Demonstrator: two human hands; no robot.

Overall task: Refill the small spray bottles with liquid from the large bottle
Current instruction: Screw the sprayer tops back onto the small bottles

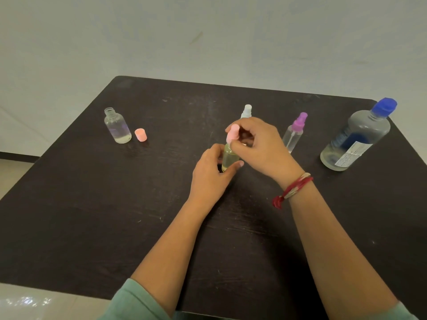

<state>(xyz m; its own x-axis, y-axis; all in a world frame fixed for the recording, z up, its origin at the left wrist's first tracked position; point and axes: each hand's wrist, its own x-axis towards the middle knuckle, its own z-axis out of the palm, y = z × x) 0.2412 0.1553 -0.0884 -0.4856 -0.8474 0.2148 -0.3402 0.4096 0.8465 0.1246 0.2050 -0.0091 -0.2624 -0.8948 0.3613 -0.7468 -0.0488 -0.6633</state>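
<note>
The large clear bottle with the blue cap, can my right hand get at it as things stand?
Probably, once freed: the right hand pinches the pink spray top, and the slim purple-topped spray bottle stands between it and the large blue-capped bottle, easily passed on the near side.

both bare forearms reach from near edge toward scene centre, converging. left hand [211, 172] lower and nearer, back of hand up, fingers curled round body of small bottle [228, 158], one fingertip showing at bottle's right side. right hand [261, 148] just above and right of left hand, palm down, wrist bent, thumb and forefinger pinching pink spray top [233, 133], other fingers loosely curled behind. red and white thread band [293, 188] round right wrist. pale green sleeves [136, 301] bunched near elbows at near edge.
</note>
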